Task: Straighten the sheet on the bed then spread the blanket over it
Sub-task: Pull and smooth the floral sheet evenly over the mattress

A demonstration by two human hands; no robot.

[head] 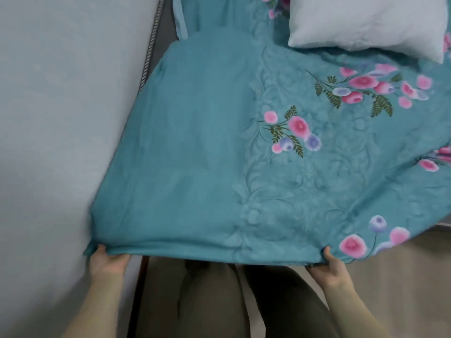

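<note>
The blanket [200, 147] is being held up by its near hem. The hem is being pinched by the left hand [107, 261] at the corner beside the wall [48, 118] and by the right hand [333, 263] further along, with thumbs on top and fingers curled beneath. The rest is being carried by the bed [158, 45], reaching the pillow [366, 23] at the head end.

A crooked lay is being risked. The blanket's left edge is slanting away from the bed's wall-side edge, and an uneven pull by the two hands would probably be worsening that. The pillow could also be dragged if the hem is being tugged hard. The sheet is being hidden, so whether wrinkles are being trapped beneath cannot be told.

The blanket's long axis is judged to be running from the held hem toward the head end, leaning slightly rightward.
</note>
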